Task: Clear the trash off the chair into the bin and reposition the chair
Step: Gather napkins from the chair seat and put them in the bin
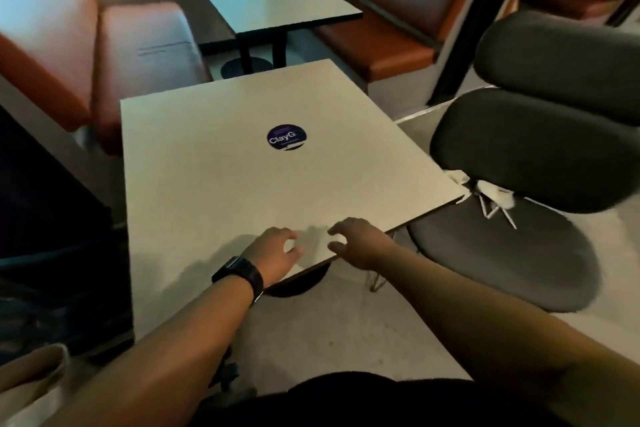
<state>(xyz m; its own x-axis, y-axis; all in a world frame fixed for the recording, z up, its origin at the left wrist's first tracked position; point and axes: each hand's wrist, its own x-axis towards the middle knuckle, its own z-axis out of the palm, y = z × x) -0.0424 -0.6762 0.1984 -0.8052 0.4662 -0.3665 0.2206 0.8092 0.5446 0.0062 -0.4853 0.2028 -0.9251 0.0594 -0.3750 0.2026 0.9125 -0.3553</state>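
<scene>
A square, pale grey laminate surface (242, 184) with a dark edge fills the middle of the view, and a round purple sticker (286, 137) printed with white lettering sits near its centre. Both bare hands hover over its near right corner, close to each other. The left hand (275, 255), with a black wristwatch (239, 276) on its wrist, has its fingers loosely curled over the top, its grip released and holding nothing. The right hand (358, 241) reaches across the edge with fingers spread and slightly bent, its grip likewise released.

Just to the right of the surface stands a dark grey padded chair (519, 253) with a rounded seat and a two-part cushioned backrest. The crumpled white paper trash (491, 199), with thin white straw-like pieces, lies on the seat near the backrest, partly tucked under the corner of the surface. Both hands are apart from it.

Beyond are orange-brown upholstered booth benches (384, 48) and a second, dark-edged table (270, 0). The floor (346, 329) is pale concrete.
</scene>
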